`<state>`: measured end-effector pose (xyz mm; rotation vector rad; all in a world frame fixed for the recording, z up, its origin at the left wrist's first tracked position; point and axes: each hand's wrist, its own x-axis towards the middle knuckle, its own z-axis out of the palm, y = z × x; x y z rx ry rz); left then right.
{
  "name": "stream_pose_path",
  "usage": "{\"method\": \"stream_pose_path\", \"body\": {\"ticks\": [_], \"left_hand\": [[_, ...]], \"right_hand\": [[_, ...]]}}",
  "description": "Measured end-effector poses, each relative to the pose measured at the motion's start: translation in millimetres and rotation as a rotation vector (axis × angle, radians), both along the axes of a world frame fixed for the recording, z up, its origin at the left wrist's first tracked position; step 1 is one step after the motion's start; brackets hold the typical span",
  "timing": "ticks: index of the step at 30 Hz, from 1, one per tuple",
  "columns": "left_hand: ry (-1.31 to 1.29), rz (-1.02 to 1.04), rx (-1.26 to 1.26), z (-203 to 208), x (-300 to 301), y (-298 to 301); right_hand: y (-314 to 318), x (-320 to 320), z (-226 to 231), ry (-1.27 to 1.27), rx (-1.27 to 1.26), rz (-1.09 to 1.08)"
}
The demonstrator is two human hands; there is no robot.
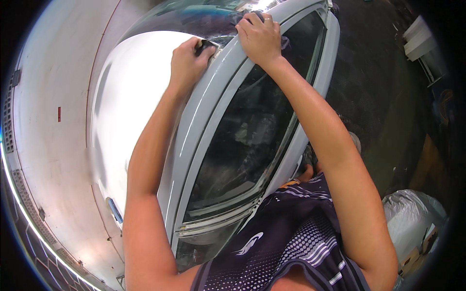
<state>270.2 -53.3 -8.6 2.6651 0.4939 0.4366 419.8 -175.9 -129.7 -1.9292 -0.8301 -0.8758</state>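
Car, white, seen from above, its roof curving away to the left of the side window glass. A pale door frame runs along that glass. Left hand, at the frame's upper end beside the roof, is curled tightly around a small dark object. Right hand grips the frame's top edge just right of it, fingers folded over

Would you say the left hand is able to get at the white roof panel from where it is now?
Probably yes. The left hand, closed on a small dark object, already rests at the edge of the white car roof; nothing lies between. The right hand grips the door frame, clear of it.
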Motion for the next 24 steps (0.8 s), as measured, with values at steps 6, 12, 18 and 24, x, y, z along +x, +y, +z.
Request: {"method": "stream_pose_path", "body": {"ticks": [6, 12, 18, 24], "left_hand": [[0.159, -0.048, 0.021, 12, -18, 6], [0.018, -0.08, 0.124, -6, 12, 4], [0.097, -0.077, -0.126, 4, -7, 9], [0.027, -0.069, 0.074, -8, 20, 5]], "right_hand": [[-4, 8, -8, 0.018, -0.042, -0.03], [8, -2, -7, 0.014, -0.019, -0.008], [-1, 8, -10, 0.017, -0.036, -0.048], [1, 3, -5, -0.003, -0.056, -0.021]]}}
